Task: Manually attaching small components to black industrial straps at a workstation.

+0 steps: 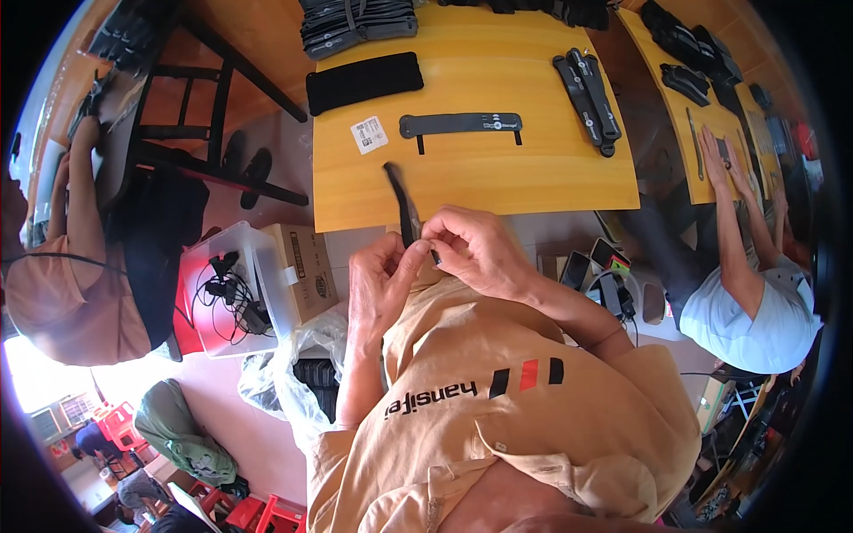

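Both of my hands meet just off the table's near edge, fingertips pinched together. A narrow black strap rises from between them, its far end leaning over the tabletop. My left hand grips the strap near its lower end. The fingers of my right hand are closed at the same end, where a small dark bit shows; the exact grip is partly hidden. Farther up the table lies a grey band with two short black tabs at its lower edge. A white label card sits left of it.
On the yellow table are a folded black cloth piece, stacked dark bands and more grey bands. A clear bin of cables and a cardboard box stand below left. People work at both sides.
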The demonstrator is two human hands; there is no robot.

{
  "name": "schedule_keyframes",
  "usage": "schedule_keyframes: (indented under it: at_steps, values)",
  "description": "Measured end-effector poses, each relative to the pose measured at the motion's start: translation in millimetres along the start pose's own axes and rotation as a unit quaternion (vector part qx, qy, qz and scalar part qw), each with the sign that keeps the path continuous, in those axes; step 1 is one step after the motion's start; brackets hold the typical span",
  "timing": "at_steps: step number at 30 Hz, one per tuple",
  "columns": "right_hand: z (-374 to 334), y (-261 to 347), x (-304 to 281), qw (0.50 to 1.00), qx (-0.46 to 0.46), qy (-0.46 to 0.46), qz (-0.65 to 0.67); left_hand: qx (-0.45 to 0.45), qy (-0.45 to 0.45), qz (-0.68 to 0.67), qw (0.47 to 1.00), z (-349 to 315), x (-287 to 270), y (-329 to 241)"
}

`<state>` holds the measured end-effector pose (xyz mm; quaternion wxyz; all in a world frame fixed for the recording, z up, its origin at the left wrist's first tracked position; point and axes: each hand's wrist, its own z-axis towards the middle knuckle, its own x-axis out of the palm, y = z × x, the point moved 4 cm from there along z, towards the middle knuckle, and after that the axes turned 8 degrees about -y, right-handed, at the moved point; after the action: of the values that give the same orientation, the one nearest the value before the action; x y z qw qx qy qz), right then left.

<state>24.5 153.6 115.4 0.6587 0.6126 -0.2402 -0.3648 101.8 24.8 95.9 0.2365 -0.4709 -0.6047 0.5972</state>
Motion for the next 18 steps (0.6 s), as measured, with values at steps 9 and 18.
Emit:
schedule_keyframes:
  at_steps: [9, 18]
  values:
    - [6.2, -18.2, 9.8, 0.989, 0.077, 0.013, 0.126, 0.022, 0.044, -0.018, 0.999, -5.9, -2.9, -11.6]
    - [13.4, -14.0, 8.2, 0.924, 0.214, 0.110, 0.299, -0.013, 0.067, -0.153, 0.986, -9.9, -7.0, -10.7]
